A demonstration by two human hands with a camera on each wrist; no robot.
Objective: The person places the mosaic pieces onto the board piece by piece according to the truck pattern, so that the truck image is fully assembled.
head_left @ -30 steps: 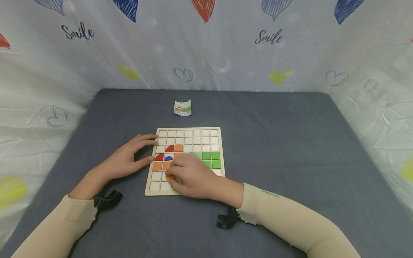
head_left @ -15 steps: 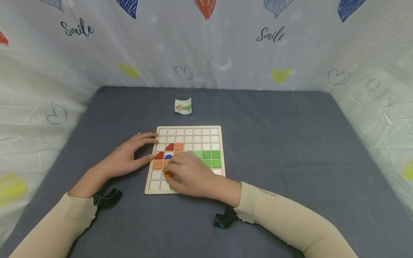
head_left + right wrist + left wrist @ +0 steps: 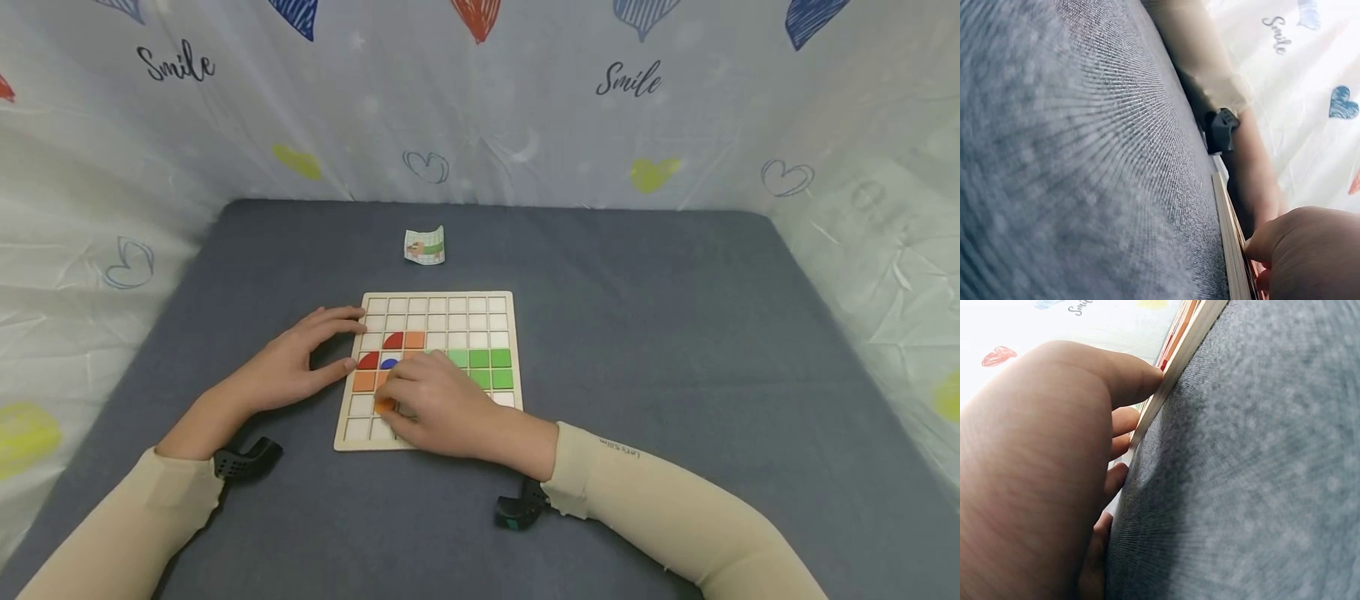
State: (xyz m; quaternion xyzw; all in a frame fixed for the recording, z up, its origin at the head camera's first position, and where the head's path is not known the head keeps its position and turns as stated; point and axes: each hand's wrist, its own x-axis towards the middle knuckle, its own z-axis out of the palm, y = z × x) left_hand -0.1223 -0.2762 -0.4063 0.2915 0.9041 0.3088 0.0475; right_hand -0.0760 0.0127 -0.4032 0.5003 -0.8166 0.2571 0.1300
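Note:
A pale wooden grid board (image 3: 457,305) lies on the dark cloth in the head view. My left hand (image 3: 303,367) rests at its left side, fingers fairly straight, the thumb and fingertips touching the rim. Over the lower left cells, my right hand (image 3: 442,408) pinches an orange piece (image 3: 385,407) between thumb and fingers; its full shape is hidden. Seated in the grid are red quarter-round pieces (image 3: 393,340), a blue half-round (image 3: 389,364), orange squares (image 3: 363,381) and several green squares (image 3: 501,357). The right hand covers the middle cells.
A small curled picture card (image 3: 424,247) with a grid pattern lies behind the board. The table (image 3: 637,333) is covered in grey-blue cloth, with a printed white curtain (image 3: 525,100) behind and at both sides. A black wrist camera (image 3: 251,460) sits below the left wrist.
The right hand has shifted slightly left with the orange piece, over the cell below the orange row. The left hand has stayed at the board's edge. The head view has tilted a little.

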